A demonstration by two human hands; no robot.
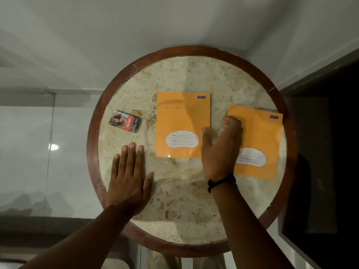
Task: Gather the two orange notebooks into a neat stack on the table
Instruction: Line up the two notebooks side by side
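Note:
Two orange notebooks lie flat on a round marble table (174, 206). One orange notebook (182, 117) sits square in the middle. The other orange notebook (260, 136) lies to its right, slightly turned and close to the rim, with a gap between the two. My right hand (221, 150) covers the right notebook's left edge. Its fingers are curled onto the cover and its thumb stretches left to the middle notebook's right edge. My left hand (130, 177) lies flat, palm down, on the bare marble left of the middle notebook, holding nothing.
A cigarette pack (125, 121) lies on the left part of the table, beyond my left hand. The table has a raised brown wooden rim (93, 144). A dark surface (330, 152) stands to the right and glass panels to the left.

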